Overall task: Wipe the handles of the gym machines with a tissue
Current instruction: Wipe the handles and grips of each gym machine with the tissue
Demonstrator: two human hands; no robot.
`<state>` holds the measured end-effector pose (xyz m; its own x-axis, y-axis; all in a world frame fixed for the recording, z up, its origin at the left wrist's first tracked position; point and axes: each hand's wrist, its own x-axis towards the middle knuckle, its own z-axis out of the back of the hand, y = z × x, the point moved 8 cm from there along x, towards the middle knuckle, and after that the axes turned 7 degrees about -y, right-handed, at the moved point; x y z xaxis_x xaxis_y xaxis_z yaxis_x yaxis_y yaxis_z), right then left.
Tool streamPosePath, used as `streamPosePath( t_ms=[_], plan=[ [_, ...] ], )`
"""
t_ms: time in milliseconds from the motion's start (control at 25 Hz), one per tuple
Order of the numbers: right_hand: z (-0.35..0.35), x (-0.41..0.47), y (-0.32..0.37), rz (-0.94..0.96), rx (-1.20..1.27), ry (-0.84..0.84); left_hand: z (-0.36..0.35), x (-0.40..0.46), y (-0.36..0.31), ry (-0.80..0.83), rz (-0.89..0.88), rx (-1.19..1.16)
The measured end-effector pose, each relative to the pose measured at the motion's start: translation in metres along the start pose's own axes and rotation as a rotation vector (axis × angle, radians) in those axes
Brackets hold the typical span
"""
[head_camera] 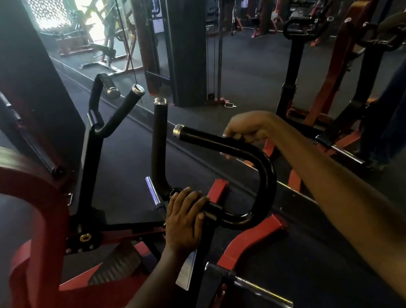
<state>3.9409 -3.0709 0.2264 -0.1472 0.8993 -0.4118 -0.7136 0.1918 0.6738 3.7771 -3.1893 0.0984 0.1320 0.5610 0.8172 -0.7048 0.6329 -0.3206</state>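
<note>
Since the wipe wants steady backing, the left hand (183, 217) lies nearest, fingers fairly straight, pressing on the black joint at the foot of the curved black metal handle (247, 155). Farther out, the right hand (244, 131) curls around that handle's upper bend; a pale scrap, likely the tissue (225, 154), peeks beneath it. Best stroke: sweep toward the chrome end cap (179, 131).

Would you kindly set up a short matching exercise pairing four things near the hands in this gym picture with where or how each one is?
Things:
1. left hand
2. right hand
3. upright grip
4. chrome peg

States:
A. curled round the curved bar
B. untouched, between the two hands
C. resting on the bar's base
D. sticking out low, nearest the camera

Pairs: 1-C, 2-A, 3-B, 4-D
</note>
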Motion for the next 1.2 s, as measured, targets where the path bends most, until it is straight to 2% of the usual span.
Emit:
streamPosePath(
  t_ms=[200, 440, 560, 680, 760, 880, 920, 960, 1040, 1080, 1120, 1200],
  plan=[
    [-0.036, 0.024, 0.042, 0.046, 0.379, 0.078, 0.002, 0.002, -0.001, -0.014, -0.003, 0.014],
    [-0.011, 0.005, -0.019, 0.036, 0.207, 0.351, -0.001, -0.003, 0.000, -0.016, -0.010, -0.003],
    [-0.012, 0.016, 0.015, 0.074, 0.367, 0.267, -0.002, 0.001, 0.003, -0.014, -0.001, 0.002],
    [-0.026, 0.013, 0.029, 0.065, 0.303, 0.136, -0.003, -0.001, 0.002, -0.008, 0.014, 0.001],
    [-0.016, -0.003, 0.005, 0.104, 0.188, 0.076, -0.002, -0.002, 0.002, -0.007, 0.013, -0.003],
    [0.002, -0.046, -0.042, 0.069, 0.162, 0.128, -0.002, -0.002, 0.002, -0.004, -0.001, -0.002],
    [0.007, -0.054, -0.045, 0.081, 0.112, 0.073, -0.003, -0.002, 0.002, -0.002, -0.002, 0.000],
    [0.018, -0.056, -0.037, 0.126, 0.030, -0.069, -0.003, -0.003, 0.002, -0.004, -0.002, 0.002],
    [0.036, -0.049, 0.013, 0.377, -0.155, -0.455, -0.003, -0.003, 0.002, -0.010, -0.005, -0.001],
    [0.029, -0.045, 0.040, 0.488, -0.209, -0.551, -0.002, -0.002, 0.001, -0.012, -0.008, -0.005],
    [0.012, -0.040, 0.064, 0.560, -0.253, -0.564, -0.003, -0.002, 0.000, -0.013, -0.009, -0.006],
    [-0.034, -0.038, 0.097, 0.702, -0.416, -0.461, -0.003, 0.000, 0.001, -0.012, -0.003, 0.001]
  ],
)
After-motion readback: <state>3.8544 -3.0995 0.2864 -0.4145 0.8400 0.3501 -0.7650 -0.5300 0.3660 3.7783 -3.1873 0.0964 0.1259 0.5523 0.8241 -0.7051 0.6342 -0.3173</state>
